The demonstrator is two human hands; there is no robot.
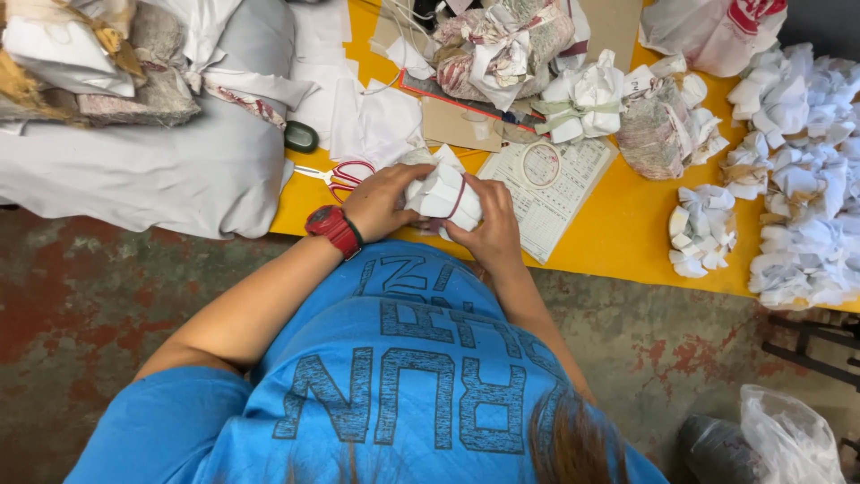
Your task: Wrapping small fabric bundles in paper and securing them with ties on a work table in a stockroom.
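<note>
While both hands close around one small bundle of folded white cloth pieces [442, 194], a thin dark-red band already crosses it. Several tied white bundles [703, 230] lie finished on the yellow surface [627, 224]; a heap of loose white pieces [806, 179] sits at its far right, seemingly undone. Left hand [383, 202], red watch at the wrist, cups the bundle's side; right hand [486, 224] grips from below, fingers curled. Red-handled scissors [345, 177] lie just beside.
</note>
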